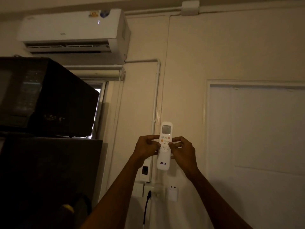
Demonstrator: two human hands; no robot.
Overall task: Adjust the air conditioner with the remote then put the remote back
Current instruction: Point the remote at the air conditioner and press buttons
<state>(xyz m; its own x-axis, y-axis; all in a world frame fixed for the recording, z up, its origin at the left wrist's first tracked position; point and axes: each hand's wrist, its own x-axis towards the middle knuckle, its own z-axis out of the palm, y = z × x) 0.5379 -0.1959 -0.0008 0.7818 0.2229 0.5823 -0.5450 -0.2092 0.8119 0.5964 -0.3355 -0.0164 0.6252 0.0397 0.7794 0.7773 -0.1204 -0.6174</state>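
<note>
While both arms are reaching up toward the wall in the head view, the left hand [146, 147] and the right hand [182, 150] are gripping a white remote [164, 146] from either side. The remote is standing upright, screen at the top and the "AUX" mark near its lower end, held in front of the cream wall [184, 66]. The left hand's fingers are curling around its left edge, while the right hand's fingertips [171, 143] are resting on the button area near the right edge. Whether a button is being pressed is not clear. High on the wall, up and to the left, the white air conditioner [72, 28] is hanging with its lower flap open. Below it, at the left, a black microwave [44, 98] is sitting on a dark cabinet [52, 171]. Beneath the remote, a wall socket [148, 190] is carrying a black cable [146, 207], and a pale door [260, 129] is filling the right side.
</note>
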